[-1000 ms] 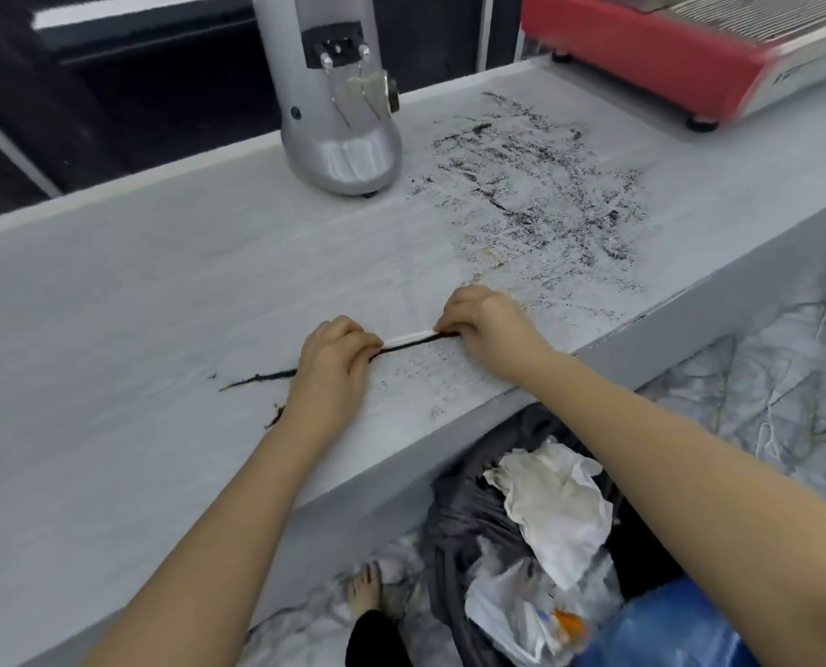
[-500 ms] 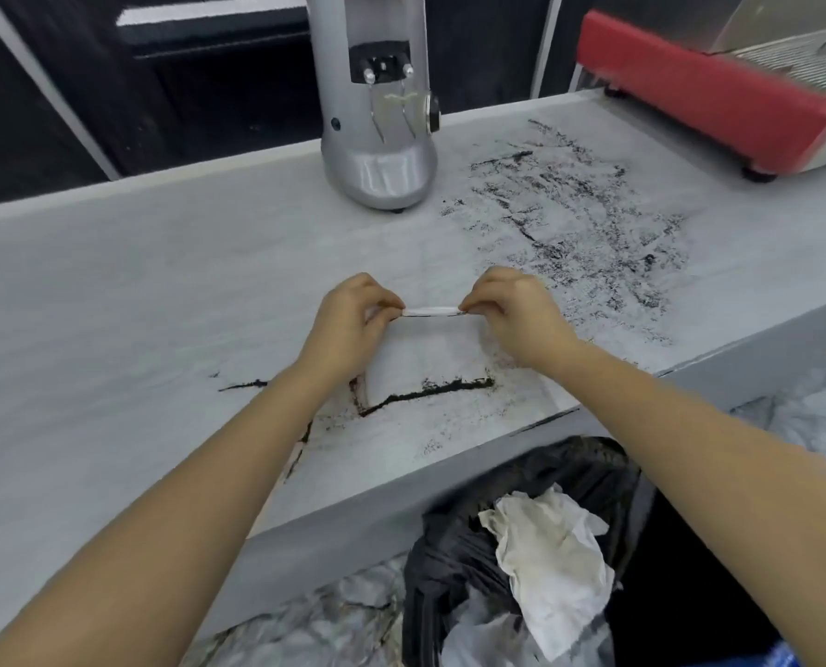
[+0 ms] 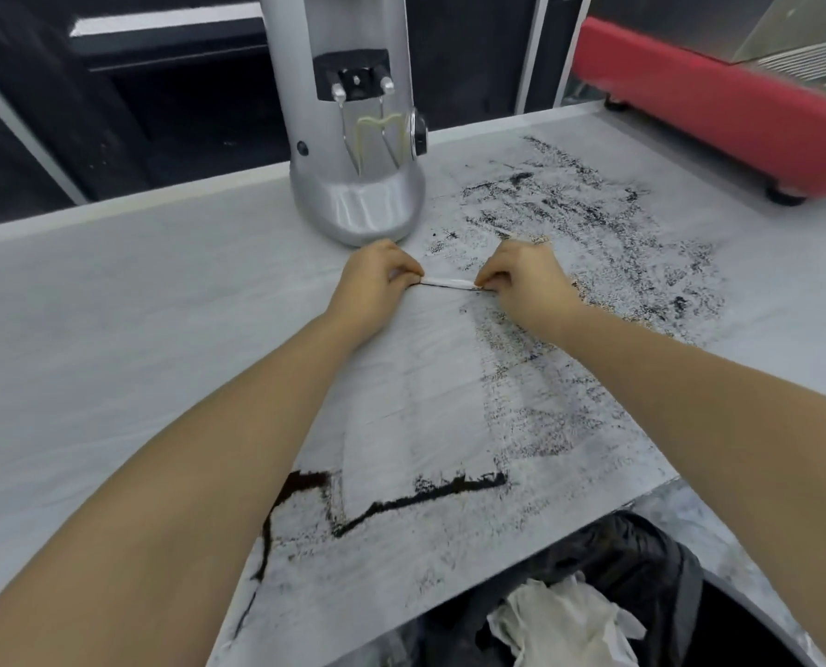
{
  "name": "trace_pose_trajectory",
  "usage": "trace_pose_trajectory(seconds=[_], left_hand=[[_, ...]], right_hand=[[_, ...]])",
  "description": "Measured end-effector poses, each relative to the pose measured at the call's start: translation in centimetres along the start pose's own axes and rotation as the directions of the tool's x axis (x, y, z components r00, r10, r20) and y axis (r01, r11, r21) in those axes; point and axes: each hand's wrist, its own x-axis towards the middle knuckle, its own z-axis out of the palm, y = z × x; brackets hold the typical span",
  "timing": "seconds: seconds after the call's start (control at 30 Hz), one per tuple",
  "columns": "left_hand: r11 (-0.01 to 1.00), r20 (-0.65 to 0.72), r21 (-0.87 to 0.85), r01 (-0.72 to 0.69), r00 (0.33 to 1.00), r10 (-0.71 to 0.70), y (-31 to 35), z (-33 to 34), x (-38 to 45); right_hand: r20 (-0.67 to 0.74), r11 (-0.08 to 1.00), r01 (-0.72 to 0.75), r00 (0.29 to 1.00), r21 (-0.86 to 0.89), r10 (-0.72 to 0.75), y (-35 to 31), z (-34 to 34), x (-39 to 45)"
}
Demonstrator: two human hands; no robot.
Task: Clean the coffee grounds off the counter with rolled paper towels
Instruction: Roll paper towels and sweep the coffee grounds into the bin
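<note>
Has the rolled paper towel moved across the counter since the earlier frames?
Yes. The rolled paper towel, pinched by both hands, has gone from the near-edge line of coffee grounds to just before the grinder.

Dark cabinets (image 3: 170, 103) behind; marbled floor (image 3: 719, 531) below.

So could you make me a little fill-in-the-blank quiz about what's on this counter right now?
1. Both hands, left hand and right hand, pinch the ends of a rolled paper ____.
2. The silver grinder stands just ____ the hands.
3. The espresso machine at the far right is ____.
4. A dark line of coffee grounds lies near the counter's ____ edge.

Missing words: towel; behind; red; front
</note>
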Motion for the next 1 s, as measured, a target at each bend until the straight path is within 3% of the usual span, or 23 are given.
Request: trace_pose_trajectory(seconds=[0.1,0.37,0.6,1.0], left_hand=[[0.999,-0.013,-0.033,-0.01,1.0,0.009,-0.3,0.1,-0.1],[0.989,0.0,-0.054,-0.136,0.991,0.136,0.4,-0.4,-6.2],[0.99,0.007,-0.021,-0.143,0.99,0.143,2.5,-0.7,-12.2],[0.993,-0.139,0.106,0.047,0.99,-0.031,9.9,2.1,-21.9]], right_hand=[[-0.059,0.996,-0.046,0.997,0.071,0.05,0.4,0.6,-0.4],[-0.095,0.987,0.133,0.988,0.089,-0.125,-0.1,0.7,-4.8],[-0.062,0.97,0.217,0.975,0.107,-0.211,-1.0,0.4,-9.7],[-0.019,0.895,0.403,0.913,0.194,-0.407,-0.1,-2.2,-16.8]])
